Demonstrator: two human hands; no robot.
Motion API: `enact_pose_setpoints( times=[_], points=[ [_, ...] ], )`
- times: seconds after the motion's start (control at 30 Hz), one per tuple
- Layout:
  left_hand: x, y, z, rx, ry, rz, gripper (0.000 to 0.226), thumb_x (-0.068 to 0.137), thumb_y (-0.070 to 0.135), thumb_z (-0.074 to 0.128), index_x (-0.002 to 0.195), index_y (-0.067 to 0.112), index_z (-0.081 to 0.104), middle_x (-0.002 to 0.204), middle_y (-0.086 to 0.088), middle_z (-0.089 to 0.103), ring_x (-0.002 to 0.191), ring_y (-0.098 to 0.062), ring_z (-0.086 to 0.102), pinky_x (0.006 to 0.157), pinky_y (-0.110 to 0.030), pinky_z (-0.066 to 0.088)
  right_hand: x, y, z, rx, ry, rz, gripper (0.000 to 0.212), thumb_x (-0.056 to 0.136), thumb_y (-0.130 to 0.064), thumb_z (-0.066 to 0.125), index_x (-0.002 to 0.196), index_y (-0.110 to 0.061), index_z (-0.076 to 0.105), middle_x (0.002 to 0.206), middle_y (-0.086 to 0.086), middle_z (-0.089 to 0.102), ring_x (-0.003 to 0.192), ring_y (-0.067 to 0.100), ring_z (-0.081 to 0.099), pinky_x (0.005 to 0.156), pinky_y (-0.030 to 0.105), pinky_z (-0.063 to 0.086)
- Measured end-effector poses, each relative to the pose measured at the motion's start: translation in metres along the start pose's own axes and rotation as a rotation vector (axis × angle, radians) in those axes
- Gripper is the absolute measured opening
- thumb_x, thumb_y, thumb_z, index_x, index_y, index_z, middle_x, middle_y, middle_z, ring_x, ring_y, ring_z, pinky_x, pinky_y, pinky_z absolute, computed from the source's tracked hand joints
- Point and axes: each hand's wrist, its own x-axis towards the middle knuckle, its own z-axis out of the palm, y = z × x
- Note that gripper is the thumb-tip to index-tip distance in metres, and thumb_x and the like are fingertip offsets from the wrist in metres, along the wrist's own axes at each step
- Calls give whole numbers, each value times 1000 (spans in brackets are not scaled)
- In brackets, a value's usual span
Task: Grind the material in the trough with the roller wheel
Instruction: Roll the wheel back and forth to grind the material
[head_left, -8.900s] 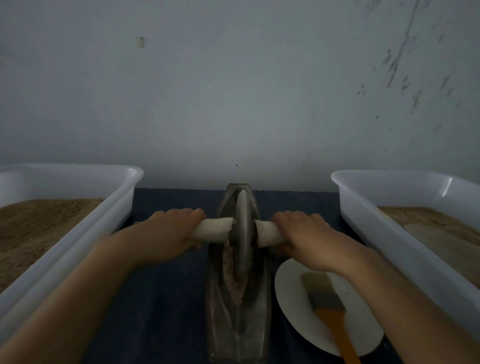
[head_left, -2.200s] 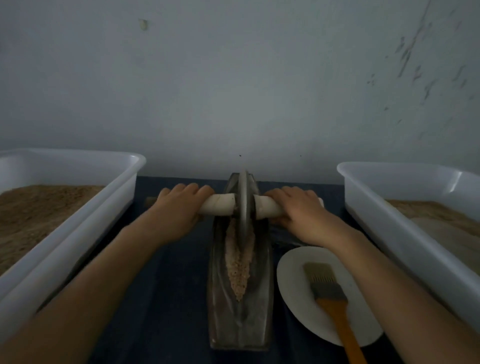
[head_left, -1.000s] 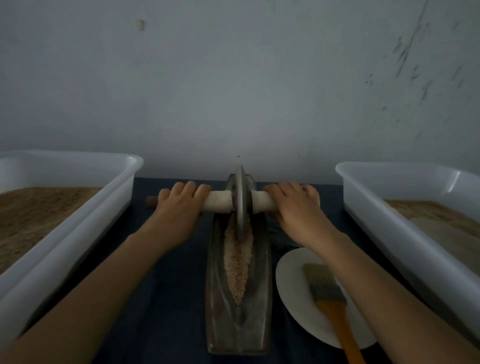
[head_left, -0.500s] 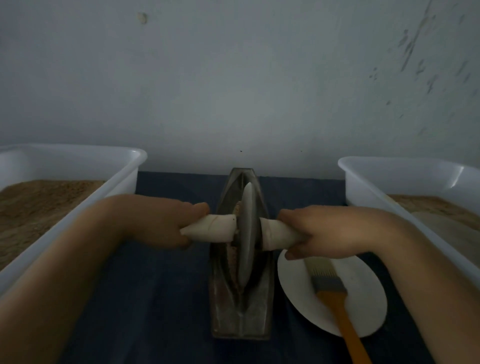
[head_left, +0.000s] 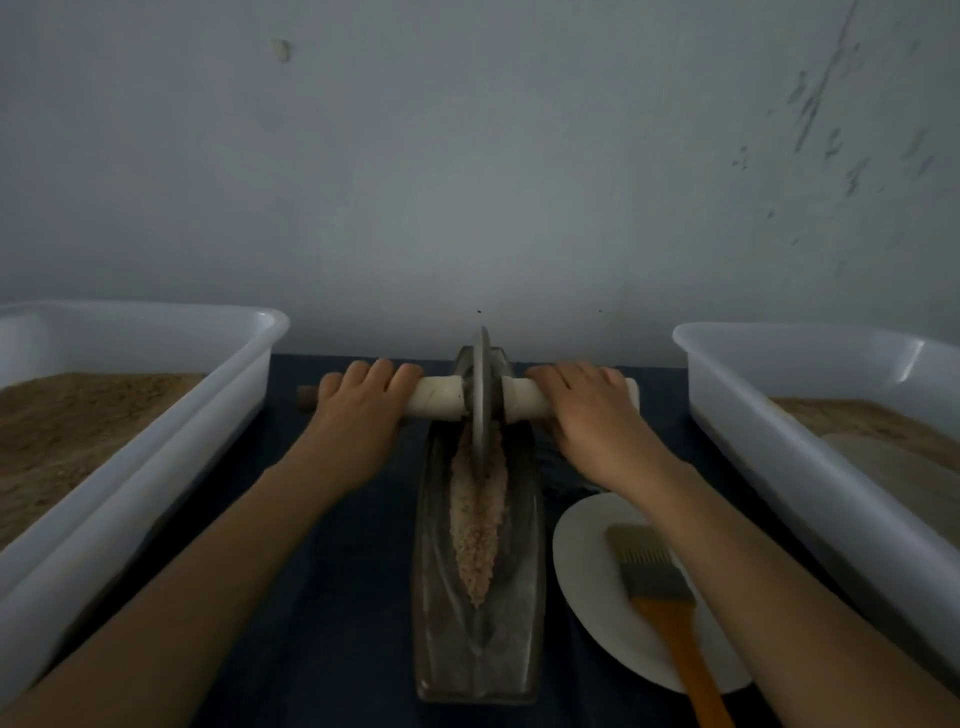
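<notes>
A narrow boat-shaped metal trough (head_left: 434, 613) lies lengthwise on the dark cloth in front of me. A strip of pinkish-tan ground material (head_left: 475, 525) fills its groove. The grey roller wheel (head_left: 480, 395) stands upright at the trough's far end, with a pale axle handle (head_left: 436, 397) through it. My left hand (head_left: 358, 410) grips the left side of the handle and my right hand (head_left: 587, 410) grips the right side. Both arms are stretched forward.
A white tub (head_left: 171, 415) of brown powder stands at the left, and another white tub (head_left: 769, 431) at the right. A white plate (head_left: 587, 587) with an orange-handled brush (head_left: 660, 597) sits right of the trough. A pale wall rises just behind.
Half a second ago the wheel was pulled back near the trough's middle. Both hands have since pushed it to the far end, uncovering the strip of material.
</notes>
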Motion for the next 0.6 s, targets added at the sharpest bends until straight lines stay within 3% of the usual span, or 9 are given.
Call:
enact_pose_setpoints(
  times=[0.13, 0.3, 0.4, 0.5, 0.6],
  points=[
    [-1, 1, -5, -21, -11, 15, 46, 90, 28, 52, 131, 24, 32, 124, -1, 42, 113, -22, 41, 94, -40, 31, -2, 0, -2, -30, -56, 4, 47, 88, -14, 58, 133, -15, 44, 123, 6, 52, 111, 25, 45, 86, 33, 26],
    [-11, 3, -42, -70, -423, 78, 41, 93, 30, 51, 127, 23, 30, 126, -1, 44, 113, -20, 45, 95, -38, 36, -8, -15, -43, 44, -410, 10, 28, 93, -28, 52, 118, -18, 44, 116, 1, 51, 102, 19, 46, 74, 30, 26],
    [-21, 2, -69, -179, -676, 147, 31, 93, 26, 53, 117, 23, 34, 114, 0, 51, 98, -14, 52, 86, -28, 41, -17, -27, -74, 140, -637, -1, 25, 92, -31, 56, 109, -19, 43, 105, -3, 48, 95, 14, 48, 73, 28, 35],
    [-27, 3, -85, -204, -793, 194, 26, 93, 28, 52, 111, 26, 33, 101, 5, 51, 89, -9, 51, 75, -20, 40, -24, -34, -93, 131, -750, -27, 32, 93, -31, 55, 118, -17, 43, 110, -1, 52, 98, 14, 52, 74, 25, 39],
    [-28, 2, -88, -236, -820, 199, 28, 92, 27, 53, 113, 28, 34, 104, 7, 52, 93, -9, 53, 78, -20, 42, -26, -34, -97, 130, -791, -25, 37, 92, -34, 55, 123, -18, 43, 115, 0, 55, 101, 14, 54, 80, 27, 43]
  ],
)
